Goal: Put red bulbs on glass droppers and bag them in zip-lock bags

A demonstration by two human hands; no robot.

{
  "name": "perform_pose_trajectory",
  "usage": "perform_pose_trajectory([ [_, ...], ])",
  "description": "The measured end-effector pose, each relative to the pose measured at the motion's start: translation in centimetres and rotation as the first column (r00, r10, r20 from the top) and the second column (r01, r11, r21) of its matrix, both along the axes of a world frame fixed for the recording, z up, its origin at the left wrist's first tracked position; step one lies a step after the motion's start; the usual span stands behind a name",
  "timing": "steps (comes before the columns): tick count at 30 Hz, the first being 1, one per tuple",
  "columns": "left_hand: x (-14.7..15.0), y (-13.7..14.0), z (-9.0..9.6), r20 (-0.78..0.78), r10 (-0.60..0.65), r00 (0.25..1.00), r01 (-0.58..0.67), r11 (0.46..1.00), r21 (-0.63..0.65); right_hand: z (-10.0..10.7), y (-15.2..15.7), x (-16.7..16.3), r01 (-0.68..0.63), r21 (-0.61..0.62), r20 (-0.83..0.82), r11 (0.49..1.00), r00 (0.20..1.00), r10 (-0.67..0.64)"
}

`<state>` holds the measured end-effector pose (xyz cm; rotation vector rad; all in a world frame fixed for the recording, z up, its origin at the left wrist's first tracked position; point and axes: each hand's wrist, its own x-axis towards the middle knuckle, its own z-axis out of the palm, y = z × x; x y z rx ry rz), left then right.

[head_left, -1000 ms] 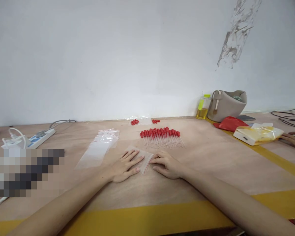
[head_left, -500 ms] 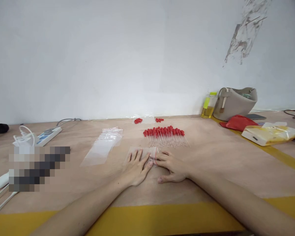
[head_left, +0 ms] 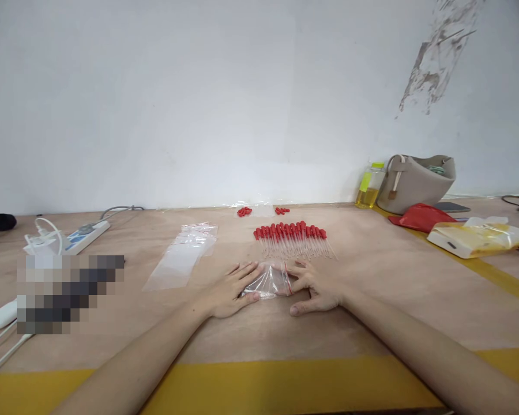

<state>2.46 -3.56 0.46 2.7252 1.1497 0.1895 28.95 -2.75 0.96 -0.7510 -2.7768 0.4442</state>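
A clear zip-lock bag (head_left: 267, 282) with a red seal line lies flat between my hands, looking wrinkled. My left hand (head_left: 231, 291) rests on the bag's left part with its fingers spread, covering that end. At the red seal on the other end, my right hand (head_left: 318, 288) touches the bag with its fingertips, thumb stretched out toward me. Just beyond the hands is a row of thin clear droppers (head_left: 296, 245) with red bulbs (head_left: 289, 231) pointing away. Several more clear zip-lock bags (head_left: 173, 262) overlap to the left of my left hand.
Loose red pieces (head_left: 244, 212) lie by the wall with a clear plastic sheet (head_left: 263, 208). On the left are a power strip (head_left: 86, 237) and white cables. A bottle (head_left: 369, 187), grey bag (head_left: 417, 184), red item (head_left: 424, 218) and yellow-white pack (head_left: 476, 239) stand at the right.
My right hand has moved a little to the right, and the bag's seal end with it. The left hand has slid left, uncovering more of the bag, which shows more wrinkles.
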Motion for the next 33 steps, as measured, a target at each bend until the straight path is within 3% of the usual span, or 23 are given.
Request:
perform_pose_trajectory([
  [11,0.1,0.4,-0.4,0.082,0.034,0.996,-0.035,0.999,0.009,0.0,0.5,0.6,-0.021,-0.152,-0.191,0.988,0.981,-0.009],
  [13,0.1,0.4,-0.5,0.086,0.028,0.996,-0.028,1.000,0.006,-0.3,1.3,0.9,0.014,-0.216,-0.259,0.976,0.963,-0.071],
  [15,0.2,0.4,-0.6,0.097,0.035,0.995,-0.036,0.999,0.002,-0.7,2.9,1.2,0.182,-0.230,-0.327,0.956,0.911,-0.252],
  [16,0.2,0.4,-0.7,0.102,0.041,0.994,-0.041,0.999,0.000,-0.9,3.9,1.4,0.322,-0.215,-0.363,0.922,0.850,-0.382],
  [17,0.2,0.4,-0.7,0.107,0.046,0.993,-0.046,0.999,-0.003,-0.9,5.1,1.6,0.485,-0.189,-0.406,0.854,0.753,-0.518],
  [19,0.2,0.4,-0.8,0.115,0.052,0.992,-0.051,0.999,-0.004,-0.8,7.7,2.1,0.759,-0.169,-0.452,0.629,0.507,-0.734],
  [21,0.2,0.3,-0.8,0.122,0.054,0.991,-0.054,0.999,-0.002,-0.4,10.2,2.3,0.879,-0.192,-0.419,0.437,0.329,-0.846],
  [22,0.3,0.3,-0.8,0.125,0.055,0.991,-0.055,0.998,-0.001,-0.2,11.3,2.3,0.901,-0.202,-0.402,0.383,0.281,-0.872],
  [24,0.3,0.3,-0.7,0.130,0.056,0.990,-0.057,0.998,0.002,0.0,13.0,2.0,0.917,-0.216,-0.386,0.335,0.235,-0.892],
  [28,0.4,0.2,-0.7,0.144,0.060,0.988,-0.061,0.998,0.002,-0.3,15.1,1.0,0.923,-0.255,-0.378,0.287,0.178,-0.908],
  [33,0.4,0.1,-0.7,0.156,0.058,0.986,-0.060,0.998,0.009,-0.5,16.1,0.7,0.907,-0.305,-0.379,0.290,0.164,-0.911],
])
